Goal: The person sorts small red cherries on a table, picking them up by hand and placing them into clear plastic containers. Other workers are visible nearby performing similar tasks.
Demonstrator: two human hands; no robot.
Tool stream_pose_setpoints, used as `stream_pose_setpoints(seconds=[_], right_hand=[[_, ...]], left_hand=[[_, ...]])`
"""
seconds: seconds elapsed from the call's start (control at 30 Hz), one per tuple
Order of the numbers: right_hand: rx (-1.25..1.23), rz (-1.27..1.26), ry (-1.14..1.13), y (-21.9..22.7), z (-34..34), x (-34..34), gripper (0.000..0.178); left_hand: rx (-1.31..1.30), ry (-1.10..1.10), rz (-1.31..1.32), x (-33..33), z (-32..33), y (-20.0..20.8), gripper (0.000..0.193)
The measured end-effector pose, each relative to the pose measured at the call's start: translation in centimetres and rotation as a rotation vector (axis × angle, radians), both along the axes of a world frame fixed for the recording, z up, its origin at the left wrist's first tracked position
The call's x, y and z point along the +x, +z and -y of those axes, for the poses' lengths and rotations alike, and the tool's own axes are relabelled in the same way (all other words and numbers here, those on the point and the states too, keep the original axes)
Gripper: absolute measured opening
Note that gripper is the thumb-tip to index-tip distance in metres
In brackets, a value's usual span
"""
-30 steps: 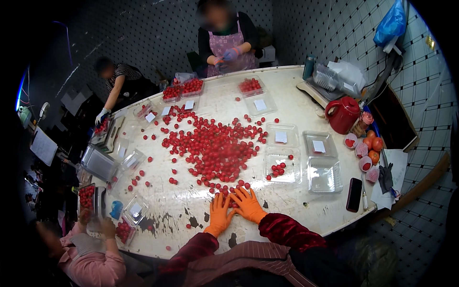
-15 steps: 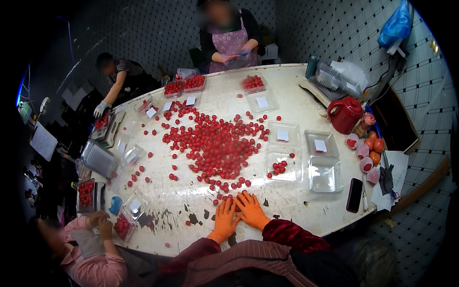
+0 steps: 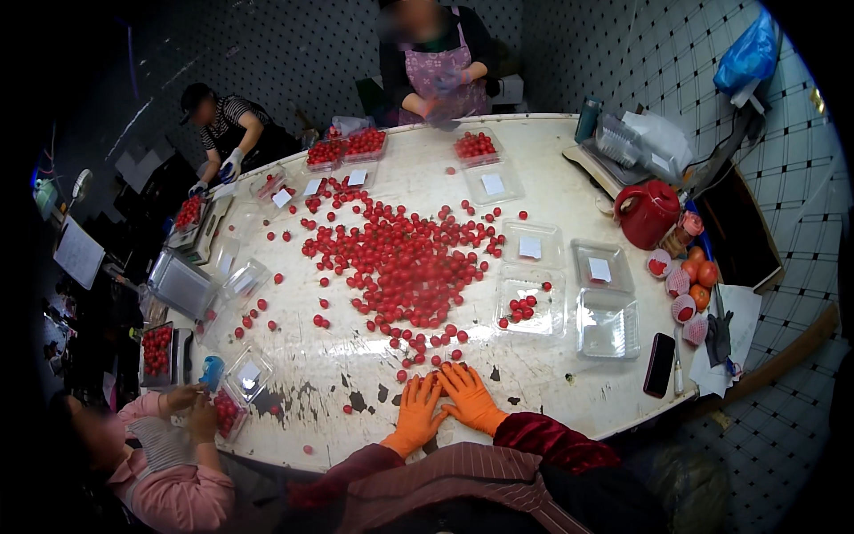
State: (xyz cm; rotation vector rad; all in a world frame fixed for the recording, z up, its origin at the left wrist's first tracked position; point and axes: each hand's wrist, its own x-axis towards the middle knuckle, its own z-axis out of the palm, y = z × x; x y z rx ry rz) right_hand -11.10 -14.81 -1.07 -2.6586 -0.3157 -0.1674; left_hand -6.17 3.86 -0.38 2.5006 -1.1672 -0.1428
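Note:
My left hand [image 3: 415,416] and my right hand [image 3: 472,400], both in orange gloves, lie side by side on the white table near its front edge. Their fingers are stretched forward, thumbs close together, and neither visibly holds anything. Just beyond the fingertips begins a big loose pile of red cherry tomatoes [image 3: 411,267], with a few stray ones nearest my hands. Whether any tomato lies under my palms is hidden. Right of the pile, an open clear plastic box [image 3: 532,316] holds several tomatoes. Beside it stands another open clear box [image 3: 607,325] with no tomatoes.
Three co-workers stand around the table [image 3: 498,400]. Filled tomato boxes [image 3: 363,147] sit at the far side and left. A red kettle [image 3: 647,214], a scale [image 3: 592,169], larger fruit [image 3: 699,271], a dark glove [image 3: 719,327] and a phone [image 3: 659,365] line the right edge.
My hands stay nearly in place. Tomatoes that were at my fingertips now lie farther ahead or out of sight. The far co-worker's hands moved lower; the left-back co-worker now has both hands near the scale.

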Motion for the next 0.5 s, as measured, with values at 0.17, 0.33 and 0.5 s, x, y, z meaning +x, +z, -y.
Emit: stream_pose_setpoints(seconds=[0.17,0.33,0.5], right_hand=[[-0.023,-0.043,0.009,0.2,0.1,-0.1,0.077],[-0.014,-0.036,0.002,0.3,0.2,0.0,0.076],[0.049,-0.047,-0.063,1.1,0.1,0.0,0.076]], left_hand=[[0.009,-0.007,0.000,0.0,0.0,0.1,0.074],[0.008,-0.013,-0.005,0.1,-0.1,0.2,0.073],[-0.016,0.007,0.004,0.1,-0.1,0.3,0.072]])
